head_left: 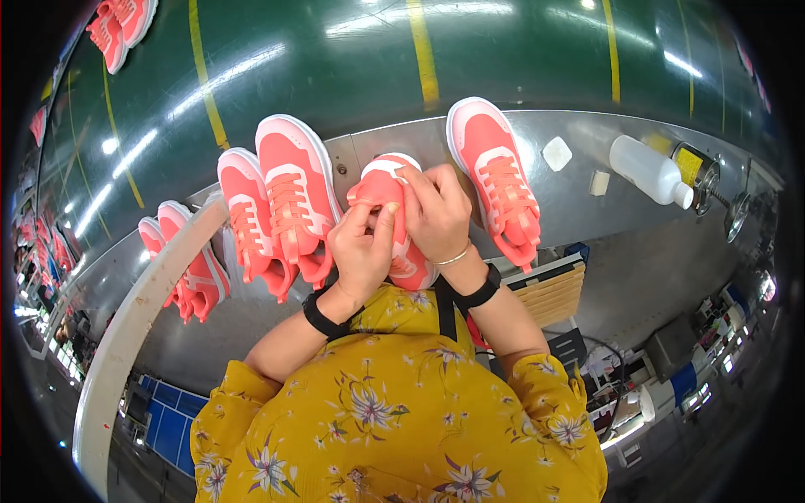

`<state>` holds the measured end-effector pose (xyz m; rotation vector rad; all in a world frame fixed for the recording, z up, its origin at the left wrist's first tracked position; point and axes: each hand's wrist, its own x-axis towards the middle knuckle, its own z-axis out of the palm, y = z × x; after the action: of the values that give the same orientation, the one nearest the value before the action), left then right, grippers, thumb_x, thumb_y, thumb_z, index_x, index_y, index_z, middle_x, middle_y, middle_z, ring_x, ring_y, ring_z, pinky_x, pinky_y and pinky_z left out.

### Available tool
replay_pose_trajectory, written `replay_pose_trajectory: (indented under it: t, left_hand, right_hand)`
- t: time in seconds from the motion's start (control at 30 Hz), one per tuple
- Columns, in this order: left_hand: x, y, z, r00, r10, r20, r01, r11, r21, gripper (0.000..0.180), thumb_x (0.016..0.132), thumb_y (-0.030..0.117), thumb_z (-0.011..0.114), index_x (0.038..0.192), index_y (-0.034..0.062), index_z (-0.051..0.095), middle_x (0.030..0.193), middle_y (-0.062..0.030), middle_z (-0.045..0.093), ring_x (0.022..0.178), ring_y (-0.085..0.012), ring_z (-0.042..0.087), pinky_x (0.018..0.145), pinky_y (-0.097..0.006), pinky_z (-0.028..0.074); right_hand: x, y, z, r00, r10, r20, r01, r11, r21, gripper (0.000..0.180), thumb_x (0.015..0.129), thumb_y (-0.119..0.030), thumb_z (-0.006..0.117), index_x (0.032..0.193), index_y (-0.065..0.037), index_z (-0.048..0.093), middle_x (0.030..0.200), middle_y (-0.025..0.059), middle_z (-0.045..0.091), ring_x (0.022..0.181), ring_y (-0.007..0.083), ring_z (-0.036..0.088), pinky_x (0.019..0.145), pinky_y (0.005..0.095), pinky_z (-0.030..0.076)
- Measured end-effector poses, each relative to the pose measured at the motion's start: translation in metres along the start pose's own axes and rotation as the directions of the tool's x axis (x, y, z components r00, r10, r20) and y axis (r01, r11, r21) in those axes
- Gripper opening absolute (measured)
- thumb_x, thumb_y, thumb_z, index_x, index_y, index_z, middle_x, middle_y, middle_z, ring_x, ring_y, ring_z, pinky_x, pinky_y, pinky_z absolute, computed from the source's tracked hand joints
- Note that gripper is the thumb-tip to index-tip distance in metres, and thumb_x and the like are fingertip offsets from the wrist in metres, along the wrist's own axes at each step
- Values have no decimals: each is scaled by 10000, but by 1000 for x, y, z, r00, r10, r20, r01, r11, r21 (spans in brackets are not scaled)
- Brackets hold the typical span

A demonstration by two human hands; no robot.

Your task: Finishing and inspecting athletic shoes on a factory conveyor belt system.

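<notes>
A coral sneaker (409, 267) with a white sole stands in front of my body, one end near my waist and the other toward the green belt. My left hand (360, 256) pinches the edge of its upper between thumb and fingertips. Close beside it, my right hand (438, 216) grips the same shoe, with bent fingers on its far part. My fingers hide much of the middle of the shoe. A laced coral sneaker (496, 180) lies just right of my right hand. Two more sneakers, a nearer one (292, 197) and a farther one (248, 220), stand left of my left hand.
A metal ledge (579, 197) borders the green belt (335, 71) with yellow stripes. To the right are a white bottle (646, 170), a metal can (696, 168), a white pad (557, 153) and a small block (599, 183). A pale curved bar (138, 335) and other sneakers (201, 277) are at left.
</notes>
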<state>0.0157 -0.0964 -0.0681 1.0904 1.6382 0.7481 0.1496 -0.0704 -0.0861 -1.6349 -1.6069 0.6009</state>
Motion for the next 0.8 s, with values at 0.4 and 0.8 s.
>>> replay_pose_trajectory:
  t: [0.4, 0.8]
  left_hand:
    - [-2, 7, 4, 1000, 17, -13, -16, 997, 71, 128, 901, 80, 734, 902, -24, 659, 649, -91, 607, 534, -141, 547, 536, -297, 442]
    - [3, 6, 6, 999, 46, -23, -44, 997, 67, 121, 908, 84, 735, 948, -14, 676, 670, -73, 620, 538, -124, 545, 547, -275, 449]
  right_hand:
    - [-12, 2, -7, 1000, -11, -16, 11, 1000, -27, 243, 798, 47, 712, 1021, -49, 716, 782, 93, 538, 641, 254, 584, 553, 360, 474]
    - [-12, 10, -7, 997, -73, -3, 73, 997, -35, 267, 781, 38, 724, 1036, -39, 707, 778, 96, 532, 656, 260, 574, 562, 366, 475]
